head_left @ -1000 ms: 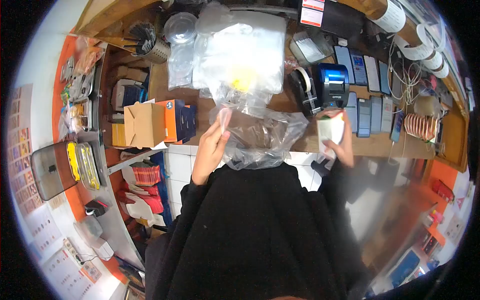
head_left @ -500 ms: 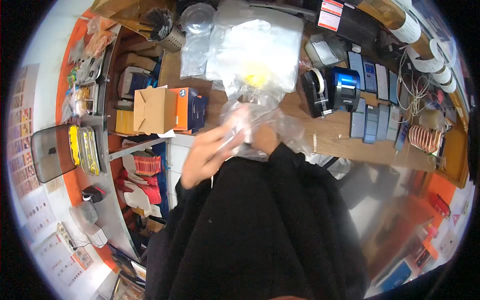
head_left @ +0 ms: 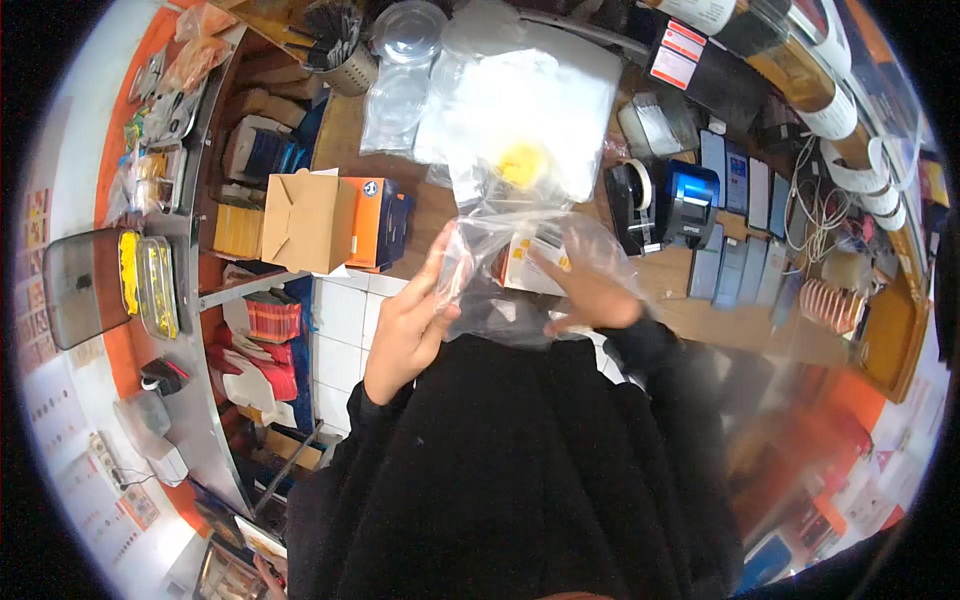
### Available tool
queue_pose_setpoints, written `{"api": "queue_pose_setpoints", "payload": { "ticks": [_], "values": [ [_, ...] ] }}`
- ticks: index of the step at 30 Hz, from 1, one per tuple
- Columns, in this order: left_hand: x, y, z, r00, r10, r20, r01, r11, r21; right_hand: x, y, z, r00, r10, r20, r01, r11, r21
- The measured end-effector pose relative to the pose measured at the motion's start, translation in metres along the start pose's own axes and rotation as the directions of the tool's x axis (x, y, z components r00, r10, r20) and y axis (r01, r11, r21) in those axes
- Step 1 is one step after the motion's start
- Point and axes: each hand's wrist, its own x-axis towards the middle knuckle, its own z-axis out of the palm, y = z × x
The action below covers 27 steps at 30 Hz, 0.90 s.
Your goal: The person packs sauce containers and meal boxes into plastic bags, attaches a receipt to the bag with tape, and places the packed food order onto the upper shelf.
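A clear plastic bag hangs between my hands at the desk's front edge. My left hand pinches the bag's left side. Inside the bag lies a white packet with orange and red print. My right hand is at the bag's right part, fingers spread beside the packet and partly behind the clear film. Just beyond the bag, a yellow item shows by a stack of clear plastic bags.
A cardboard box and an orange box stand left. To the right are a tape dispenser, a blue-black printer and several phones. At bottom left, part of another person's hand shows.
My right hand has brought the white packet from the right into the plastic bag, and its fingers have spread. My left hand still holds the bag. The camera view has shifted.
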Motion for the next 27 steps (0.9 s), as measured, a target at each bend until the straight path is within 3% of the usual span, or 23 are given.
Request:
{"api": "queue_pose_setpoints", "payload": {
  "ticks": [1, 2, 3, 4, 6, 7, 9, 10, 12, 13, 15, 16, 17, 18, 19, 21, 22, 23, 24, 25, 26, 27],
  "values": [
    [-0.001, 0.0, 0.001, 1.0, -0.007, -0.008, 0.006, 1.0, -0.003, -0.009, 0.004, -0.033, 0.971, -0.157, 0.178, 0.088, 0.935, 0.343],
    [-0.002, -0.001, 0.002, 0.998, 0.061, -0.007, -0.06, 0.995, 0.078, -0.011, 0.002, -0.082, 0.898, -0.382, 0.217, 0.154, 0.737, 0.658],
    [-0.003, -0.002, 0.003, 0.991, 0.13, 0.0, -0.129, 0.978, 0.162, -0.008, 0.006, -0.106, 0.856, -0.475, 0.206, 0.067, 0.497, 0.865],
    [-0.005, -0.005, 0.006, 0.983, 0.18, -0.022, -0.173, 0.968, 0.182, 0.013, 0.022, -0.105, 0.944, -0.276, 0.182, -0.021, 0.5, 0.866],
    [-0.007, -0.003, 0.01, 0.99, 0.142, -0.018, -0.137, 0.976, 0.171, 0.072, 0.046, -0.073, 0.988, 0.058, -0.142, 0.047, 0.766, 0.641],
    [-0.01, -0.001, 0.012, 0.994, 0.109, -0.009, -0.106, 0.981, 0.16, 0.107, 0.042, -0.044, 0.89, 0.056, -0.453, 0.091, 0.95, 0.297],
    [-0.014, 0.003, 0.014, 0.999, 0.043, 0.03, -0.046, 0.991, 0.127, 0.155, 0.036, 0.01, 0.888, 0.162, -0.429, -0.248, 0.957, -0.152],
    [-0.012, 0.004, 0.014, 0.998, -0.005, 0.066, -0.002, 0.995, 0.097, 0.169, 0.041, 0.022, 0.887, 0.159, -0.434, -0.244, 0.958, -0.149],
    [-0.011, 0.005, 0.015, 0.997, -0.024, 0.067, 0.016, 0.994, 0.111, 0.182, 0.044, 0.037, 0.911, 0.119, -0.396, -0.281, 0.881, -0.381],
    [-0.012, 0.004, 0.016, 0.996, -0.042, 0.073, 0.032, 0.992, 0.121, 0.171, 0.034, 0.022, 0.913, 0.118, -0.39, -0.276, 0.882, -0.381],
    [-0.007, 0.002, 0.013, 0.998, -0.024, 0.053, 0.015, 0.987, 0.159, 0.14, 0.027, -0.019, 0.894, 0.235, -0.38, -0.301, 0.946, -0.123],
    [-0.005, -0.001, 0.014, 0.999, 0.024, -0.038, -0.018, 0.989, 0.144, 0.121, 0.043, -0.03, 0.864, 0.046, -0.502, 0.032, 0.989, 0.146],
    [-0.002, -0.003, 0.015, 0.989, 0.071, -0.131, -0.053, 0.99, 0.134, 0.101, 0.058, -0.042, 0.754, -0.084, -0.651, 0.39, 0.855, 0.342],
    [0.002, 0.001, 0.014, 0.991, 0.035, -0.131, -0.023, 0.995, 0.096, 0.064, 0.041, -0.063, 0.855, -0.028, -0.518, 0.448, 0.541, 0.711],
    [0.006, -0.001, 0.016, 0.99, 0.039, -0.133, -0.026, 0.995, 0.095, 0.025, 0.02, -0.078, 0.93, -0.05, -0.365, 0.369, 0.112, 0.923],
    [0.013, -0.003, 0.02, 0.983, 0.13, -0.127, -0.11, 0.981, 0.157, -0.001, 0.004, -0.08, 0.871, -0.432, -0.236, 0.345, 0.195, 0.918],
    [0.015, 0.001, 0.02, 0.982, 0.136, -0.13, -0.115, 0.981, 0.157, -0.002, -0.005, -0.071, 0.888, -0.423, -0.181, 0.383, 0.462, 0.8],
    [0.017, 0.006, 0.019, 0.985, 0.145, -0.099, -0.133, 0.984, 0.119, 0.002, -0.014, -0.056, 0.907, -0.399, -0.133, 0.392, 0.688, 0.611],
    [0.017, 0.01, 0.017, 0.986, 0.152, -0.066, -0.147, 0.986, 0.08, 0.008, -0.017, -0.03, 0.906, -0.4, -0.134, 0.394, 0.69, 0.607],
    [0.015, 0.011, 0.017, 0.985, 0.158, -0.069, -0.152, 0.985, 0.082, 0.015, -0.016, 0.004, 0.977, -0.181, -0.113, 0.202, 0.954, 0.223],
    [0.014, 0.013, 0.017, 0.985, 0.166, -0.05, -0.164, 0.986, 0.039, 0.02, -0.012, 0.028, 0.98, 0.039, -0.195, -0.078, 0.977, -0.198],
    [0.013, 0.014, 0.016, 0.984, 0.176, -0.031, -0.177, 0.984, -0.006, 0.022, -0.006, 0.04, 0.979, 0.036, -0.202, -0.079, 0.975, -0.206]
  ]
}}
